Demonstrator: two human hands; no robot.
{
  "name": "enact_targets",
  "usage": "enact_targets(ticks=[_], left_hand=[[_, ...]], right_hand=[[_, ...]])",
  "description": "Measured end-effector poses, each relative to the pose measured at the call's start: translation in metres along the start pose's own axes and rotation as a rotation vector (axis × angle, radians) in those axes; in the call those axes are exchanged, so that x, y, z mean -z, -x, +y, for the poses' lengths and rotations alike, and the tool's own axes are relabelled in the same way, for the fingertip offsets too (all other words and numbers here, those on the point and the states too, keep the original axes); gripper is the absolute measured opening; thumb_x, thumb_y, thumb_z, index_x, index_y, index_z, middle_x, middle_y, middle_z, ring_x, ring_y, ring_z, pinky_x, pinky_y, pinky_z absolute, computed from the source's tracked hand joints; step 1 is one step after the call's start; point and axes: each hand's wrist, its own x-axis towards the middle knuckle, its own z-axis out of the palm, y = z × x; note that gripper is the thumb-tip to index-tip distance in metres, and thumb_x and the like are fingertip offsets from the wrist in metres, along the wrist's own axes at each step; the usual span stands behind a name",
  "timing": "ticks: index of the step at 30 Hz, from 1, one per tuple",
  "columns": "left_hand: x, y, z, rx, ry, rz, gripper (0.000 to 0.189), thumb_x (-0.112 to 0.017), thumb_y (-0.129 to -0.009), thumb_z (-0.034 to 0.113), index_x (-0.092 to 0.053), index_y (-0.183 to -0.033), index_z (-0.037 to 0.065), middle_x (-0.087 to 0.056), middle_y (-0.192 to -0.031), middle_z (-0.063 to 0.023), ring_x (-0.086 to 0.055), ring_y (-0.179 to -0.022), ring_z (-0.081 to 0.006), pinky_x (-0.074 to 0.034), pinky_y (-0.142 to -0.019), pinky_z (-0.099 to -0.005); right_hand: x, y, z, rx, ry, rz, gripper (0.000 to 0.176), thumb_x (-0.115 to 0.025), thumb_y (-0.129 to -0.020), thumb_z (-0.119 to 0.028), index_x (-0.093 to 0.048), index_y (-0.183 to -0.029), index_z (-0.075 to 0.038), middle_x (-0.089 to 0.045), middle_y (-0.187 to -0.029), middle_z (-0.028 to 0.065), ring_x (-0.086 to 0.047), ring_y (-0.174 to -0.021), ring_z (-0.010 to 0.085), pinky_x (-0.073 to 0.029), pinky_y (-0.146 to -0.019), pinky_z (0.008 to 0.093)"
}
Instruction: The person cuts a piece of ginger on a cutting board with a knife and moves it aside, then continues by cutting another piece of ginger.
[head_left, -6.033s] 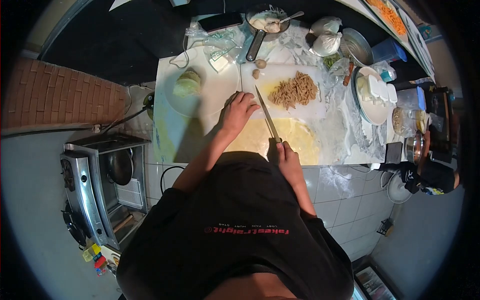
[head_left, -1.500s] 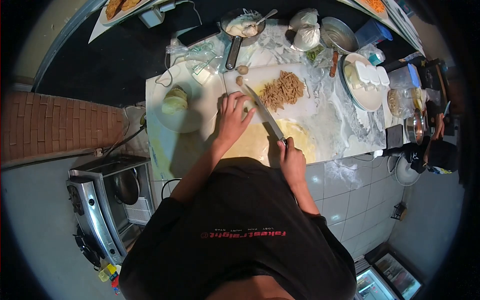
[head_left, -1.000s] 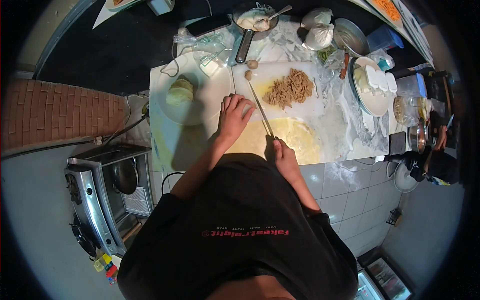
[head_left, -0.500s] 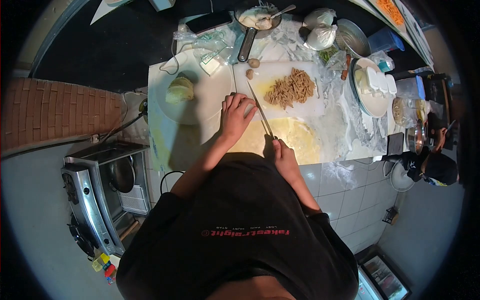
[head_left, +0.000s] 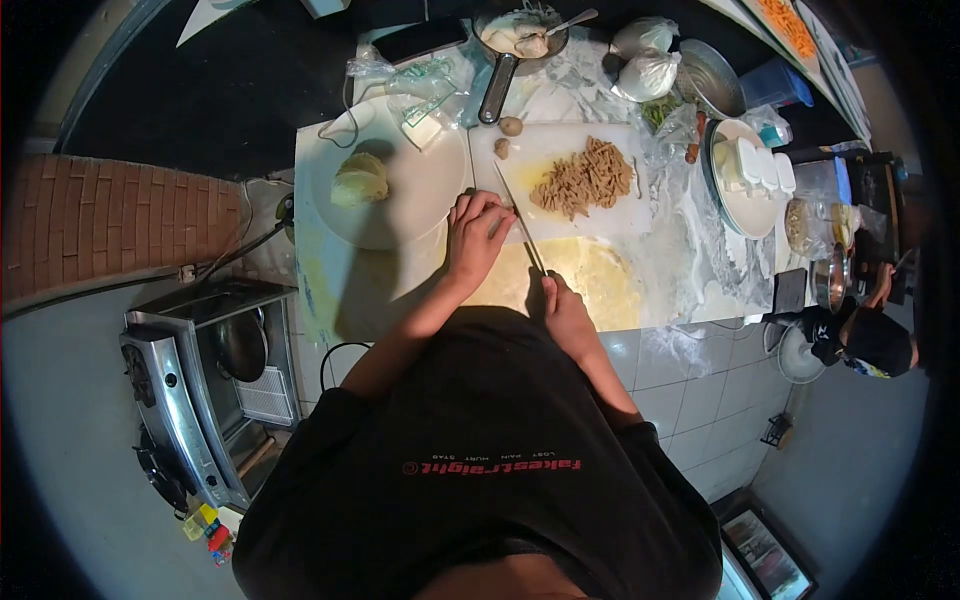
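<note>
My right hand (head_left: 567, 312) grips the handle of a long knife (head_left: 523, 222), its blade pointing away across the left part of a white cutting board (head_left: 628, 215). Close against the blade, my left hand (head_left: 476, 235) has its fingers bent and pressed together at the board's left edge; what they hold is hidden. Two small brown round pieces (head_left: 506, 137) lie beyond the knife tip. To the right of the blade is a pile of cut brown strips (head_left: 585, 178).
On the left stands a large plate (head_left: 330, 215) with a cabbage piece (head_left: 360, 182) and a white block (head_left: 422, 131). A pan (head_left: 497, 85) with a spoon sits at the back. White containers (head_left: 760, 165) rest on a plate at right. Another person (head_left: 865, 335) works at far right.
My left fingers have drawn closer together beside the blade. The knife and my right hand have shifted only slightly.
</note>
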Motion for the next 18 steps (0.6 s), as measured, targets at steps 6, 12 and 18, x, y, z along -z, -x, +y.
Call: enact_targets(ticks=[6, 12, 18], left_hand=[[0.002, 0.002, 0.001, -0.026, -0.024, 0.01, 0.011, -0.075, -0.081, 0.012, -0.068, -0.089, 0.009, -0.059, -0.101, -0.0012, -0.054, -0.101, -0.0237, -0.039, -0.086, -0.0389], [0.001, 0.002, 0.003, -0.028, -0.05, 0.02, 0.014, -0.074, -0.083, 0.015, -0.066, -0.093, 0.01, -0.059, -0.103, -0.0019, -0.054, -0.102, -0.0249, -0.04, -0.088, -0.0396], [0.007, -0.003, 0.009, -0.014, -0.057, -0.045, 0.021, -0.071, -0.086, 0.015, -0.062, -0.104, 0.011, -0.06, -0.104, -0.0029, -0.054, -0.103, -0.0262, -0.038, -0.089, -0.04]], right_hand=[[-0.002, 0.007, -0.018, -0.022, 0.499, 0.212, 0.036, -0.042, -0.106, -0.039, -0.051, -0.103, -0.004, -0.065, -0.065, 0.0242, -0.068, -0.06, 0.0417, -0.054, -0.051, 0.0508], [0.004, 0.01, 0.0, 0.098, 0.612, 0.372, 0.035, -0.048, -0.104, -0.041, -0.051, -0.096, -0.007, -0.064, -0.058, 0.016, -0.065, -0.049, 0.0344, -0.051, -0.042, 0.0435], [0.019, 0.021, 0.005, 0.112, 0.588, 0.441, 0.036, -0.051, -0.103, -0.043, -0.05, -0.095, -0.008, -0.062, -0.057, 0.0132, -0.064, -0.049, 0.0334, -0.049, -0.041, 0.0433]])
